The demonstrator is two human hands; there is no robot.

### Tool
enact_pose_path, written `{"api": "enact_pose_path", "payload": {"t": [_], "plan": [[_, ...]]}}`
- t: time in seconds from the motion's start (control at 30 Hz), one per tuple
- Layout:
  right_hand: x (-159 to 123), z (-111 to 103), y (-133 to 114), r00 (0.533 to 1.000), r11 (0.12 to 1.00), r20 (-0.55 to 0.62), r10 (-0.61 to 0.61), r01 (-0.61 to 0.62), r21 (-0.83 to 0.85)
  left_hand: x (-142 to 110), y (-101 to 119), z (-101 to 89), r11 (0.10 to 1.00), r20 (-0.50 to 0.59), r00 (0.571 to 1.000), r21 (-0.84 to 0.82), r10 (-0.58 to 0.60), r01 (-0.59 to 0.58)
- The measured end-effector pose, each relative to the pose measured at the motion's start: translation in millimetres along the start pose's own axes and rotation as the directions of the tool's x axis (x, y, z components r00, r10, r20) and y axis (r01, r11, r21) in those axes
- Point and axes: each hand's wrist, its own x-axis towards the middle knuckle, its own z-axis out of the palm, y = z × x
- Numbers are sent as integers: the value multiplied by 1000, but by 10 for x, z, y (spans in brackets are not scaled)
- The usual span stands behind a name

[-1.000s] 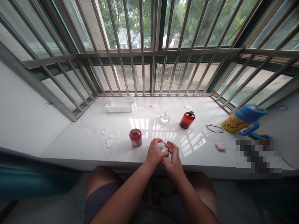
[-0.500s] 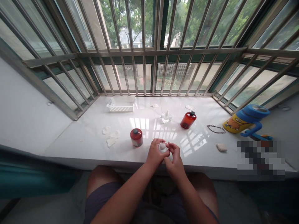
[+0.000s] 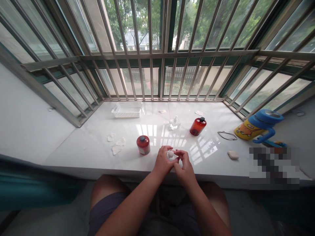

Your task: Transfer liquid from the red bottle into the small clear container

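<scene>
My left hand [image 3: 163, 160] is curled around a small clear glass bottle [image 3: 170, 153] with a rounded top, near the front edge of the white sill. My right hand [image 3: 183, 164] meets it from the other side, with thumb and fingers pinched at the bottle's edge. Fingers hide most of the bottle, so its lower part is not visible. Left of my hands stands a red bottle with a black cap [image 3: 143, 145]. Farther back are a similar clear glass bottle [image 3: 174, 123] and a second red bottle [image 3: 198, 126].
A white plastic basket [image 3: 127, 115] sits at the back left, with thin white scraps [image 3: 116, 150] nearer. Rightward lie a dark cord loop [image 3: 227, 135], a beige block [image 3: 232, 155] and a blue-yellow flask [image 3: 256, 126]. Metal bars [image 3: 162, 75] line the window behind.
The fingers of my right hand have shifted slightly against the glass bottle. Everything on the sill stays in place; the view has moved a little.
</scene>
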Motion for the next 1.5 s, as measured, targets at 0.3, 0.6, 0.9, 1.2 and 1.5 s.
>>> {"api": "enact_pose_path", "payload": {"t": [0.3, 0.6, 0.9, 1.2, 1.5], "plan": [[283, -133, -252, 976, 999, 214, 47, -44, -19, -11, 3, -12, 999, 11, 999, -15, -43, 43], [343, -92, -254, 997, 986, 79, 28, -15, -164, -26, -28, 8, 998, -5, 998, 4, -65, 65], [345, -81, -266, 997, 946, 67, -28, 48, -322, -41, -26, 31, 999, -26, 998, 7, -51, 52], [267, 184, -232, 996, 970, -61, -58, 42, -239, -54, -59, -32, 999, 19, 999, 5, -39, 38], [384, 150, -80, 979, 991, 167, -119, 128, -47, -87, -199, -147, 983, 168, 976, 97, 137, -155]]}}
